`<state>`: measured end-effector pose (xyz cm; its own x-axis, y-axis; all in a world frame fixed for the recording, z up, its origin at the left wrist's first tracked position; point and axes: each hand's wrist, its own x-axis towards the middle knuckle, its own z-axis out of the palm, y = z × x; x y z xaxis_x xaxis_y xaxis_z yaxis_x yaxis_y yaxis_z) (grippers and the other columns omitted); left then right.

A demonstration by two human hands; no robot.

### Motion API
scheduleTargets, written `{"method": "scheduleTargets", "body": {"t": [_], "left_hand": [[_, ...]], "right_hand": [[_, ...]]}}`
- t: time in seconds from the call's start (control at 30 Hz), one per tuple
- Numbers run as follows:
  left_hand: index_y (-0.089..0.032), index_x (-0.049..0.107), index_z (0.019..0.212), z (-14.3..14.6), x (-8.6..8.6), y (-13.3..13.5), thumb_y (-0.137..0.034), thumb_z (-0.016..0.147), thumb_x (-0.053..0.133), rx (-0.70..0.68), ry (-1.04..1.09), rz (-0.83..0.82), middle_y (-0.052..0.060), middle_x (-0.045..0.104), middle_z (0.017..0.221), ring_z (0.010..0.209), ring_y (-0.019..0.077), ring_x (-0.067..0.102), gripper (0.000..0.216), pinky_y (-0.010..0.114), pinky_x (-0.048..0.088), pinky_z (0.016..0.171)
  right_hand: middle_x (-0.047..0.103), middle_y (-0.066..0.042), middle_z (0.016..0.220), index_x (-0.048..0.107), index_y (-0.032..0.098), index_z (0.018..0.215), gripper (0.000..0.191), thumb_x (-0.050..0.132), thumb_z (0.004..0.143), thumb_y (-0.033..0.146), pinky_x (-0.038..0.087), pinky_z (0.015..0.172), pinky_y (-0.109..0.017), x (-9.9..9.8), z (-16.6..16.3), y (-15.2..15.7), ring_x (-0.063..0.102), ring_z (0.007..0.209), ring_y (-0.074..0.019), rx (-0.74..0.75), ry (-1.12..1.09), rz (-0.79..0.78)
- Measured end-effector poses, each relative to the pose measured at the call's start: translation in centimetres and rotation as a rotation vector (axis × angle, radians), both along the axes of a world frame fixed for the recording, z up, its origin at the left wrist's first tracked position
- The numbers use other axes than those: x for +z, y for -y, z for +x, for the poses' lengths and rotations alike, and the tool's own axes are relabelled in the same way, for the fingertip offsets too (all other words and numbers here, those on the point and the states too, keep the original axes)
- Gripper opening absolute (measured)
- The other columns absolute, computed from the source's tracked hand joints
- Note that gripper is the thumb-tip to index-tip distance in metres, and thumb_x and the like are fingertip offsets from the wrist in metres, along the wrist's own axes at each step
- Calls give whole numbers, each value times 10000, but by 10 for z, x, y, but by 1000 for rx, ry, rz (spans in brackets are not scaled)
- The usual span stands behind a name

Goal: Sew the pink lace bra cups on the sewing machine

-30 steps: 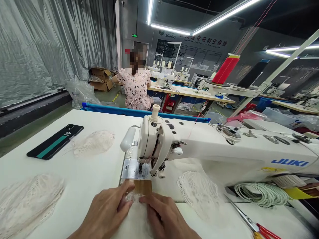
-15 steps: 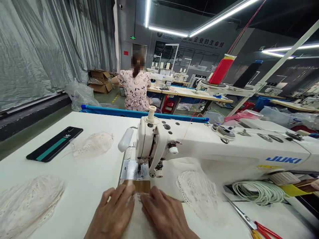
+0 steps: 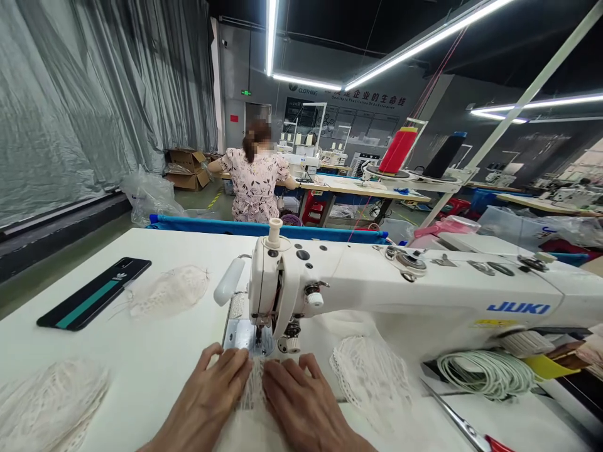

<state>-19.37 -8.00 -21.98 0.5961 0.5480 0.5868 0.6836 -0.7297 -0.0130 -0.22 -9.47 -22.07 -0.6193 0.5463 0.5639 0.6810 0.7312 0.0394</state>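
Note:
A strip of white lace fabric lies between my two hands, just in front of the needle plate. My left hand presses its left side with the fingertips drawn together. On the other side, my right hand has its curled fingers closed on the lace. Both hands are below the presser foot of a white sewing machine. My hands and the lace hide the fabric's edges under the fingertips.
White lace pieces lie right of my hands, with a lace pile at far left. A phone and another lace piece rest on the left. Scissors and coiled pale green cord are on the right. A person sits ahead.
My hands and the lace have moved forward, closer to the presser foot. The brown patch in front of the needle plate is now covered. The view has tilted up slightly.

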Motion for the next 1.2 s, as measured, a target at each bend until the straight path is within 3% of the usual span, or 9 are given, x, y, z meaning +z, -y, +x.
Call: {"method": "scheduleTargets", "body": {"t": [0.23,0.6,0.7,0.83,0.9,0.97,1.1,1.2], "left_hand": [[-185,527,818,0,9,-34,-2,898,291,-82,82,-66,-15,574,825,708,107,563,309,324,320,853],[-192,502,789,1,2,-44,-40,946,203,-64,121,-84,-48,517,743,641,85,530,371,319,320,851],[-193,533,867,0,3,-33,-46,948,206,-58,153,-114,-22,572,841,752,100,570,368,335,293,891],[-212,569,919,-6,-2,-5,-278,963,368,-151,163,-182,2,617,936,902,145,569,216,340,274,898],[-207,587,915,-8,-5,7,-451,933,393,-182,166,-187,9,615,888,880,168,567,313,346,291,858],[-205,600,902,-8,-5,16,-549,882,438,-174,178,-179,8,613,861,853,179,570,381,347,303,826],[-207,602,815,1,3,21,-382,844,569,-120,194,-233,2,635,870,844,185,571,181,346,333,834],[-175,613,876,5,5,20,-162,872,419,-113,188,-147,29,642,819,760,189,560,194,351,368,776]], "right_hand": [[673,-111,1009,579,122,1060,193,472,921,202,380,786,-395,-10,-2,-23,579,811,-215,-98,52,64],[697,-107,935,512,68,1195,312,501,888,121,401,816,-402,-5,4,-32,615,852,-235,-85,28,53],[699,-86,939,511,115,1197,295,505,908,175,387,829,-406,4,5,-24,611,849,-235,-98,2,-40],[653,-94,1105,564,170,990,324,485,914,475,354,861,-401,15,9,-8,580,950,-233,73,-48,-126],[654,-70,1083,547,170,881,311,495,908,475,349,854,-375,17,10,-2,580,930,-200,155,-69,-147],[670,-31,962,530,167,820,205,508,925,342,345,844,-355,18,9,3,585,846,-159,153,-76,-174],[640,-8,767,517,162,774,186,438,943,159,354,792,-337,18,7,5,563,713,-129,169,-74,-167],[602,-7,685,504,159,771,234,374,966,155,363,747,-332,20,7,5,531,647,-131,172,-85,-174]]}}
